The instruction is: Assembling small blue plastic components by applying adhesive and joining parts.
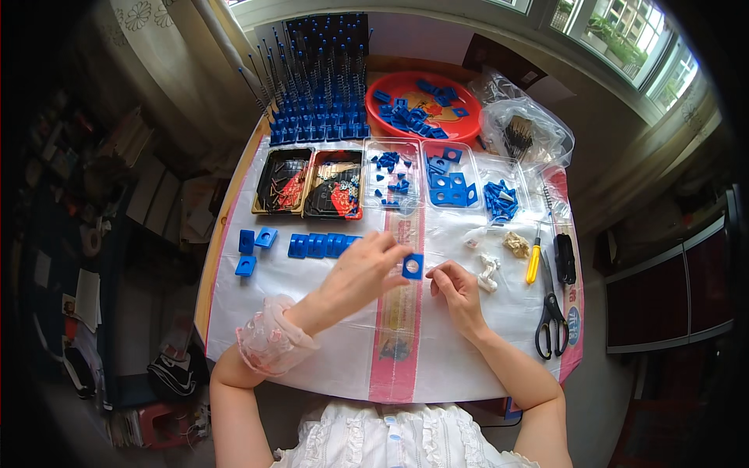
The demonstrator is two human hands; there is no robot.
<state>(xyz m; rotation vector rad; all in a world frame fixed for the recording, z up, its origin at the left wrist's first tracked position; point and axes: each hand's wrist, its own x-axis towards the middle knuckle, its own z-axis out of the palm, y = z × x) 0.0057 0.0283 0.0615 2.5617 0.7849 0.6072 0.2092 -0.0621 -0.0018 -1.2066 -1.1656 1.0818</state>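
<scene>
My left hand [360, 273] holds a small blue square plastic piece with a round hole [413, 266] between its fingertips, above the middle of the table. My right hand [455, 290] hovers just right of that piece with its fingers curled; whether it pinches something small I cannot tell. A row of similar blue pieces [320, 245] lies on the white plastic sheet [312, 351] just behind my left hand. Three more blue pieces [251, 251] lie apart at the left.
Two black trays [310, 184] of small metal parts and clear trays of blue pieces [425, 183] stand behind. A red bowl [421, 105], a rack of springs on blue bases [316, 93] and a plastic bag [519, 129] sit farther back. Scissors [551, 308] and a yellow screwdriver [534, 261] lie right.
</scene>
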